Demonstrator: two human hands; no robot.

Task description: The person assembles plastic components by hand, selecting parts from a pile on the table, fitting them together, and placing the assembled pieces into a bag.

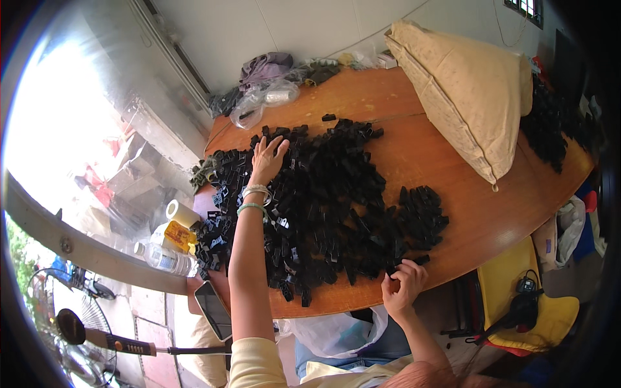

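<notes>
Most black parts (pixel 346 155) appear to remain in a broad heap (pixel 304 213) on the desk (pixel 485 213), only a small cluster (pixel 424 216) lying at its right, with the left hand (pixel 267 160) spread over the heap, no grip visible, and the right hand (pixel 403 286) half-curled, contents indeterminable.

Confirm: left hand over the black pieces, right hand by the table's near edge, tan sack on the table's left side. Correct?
Not quite: the head view shows the tan sack on the table's right side. The left hand is over the black pieces, and the right hand is by the near edge.
</notes>
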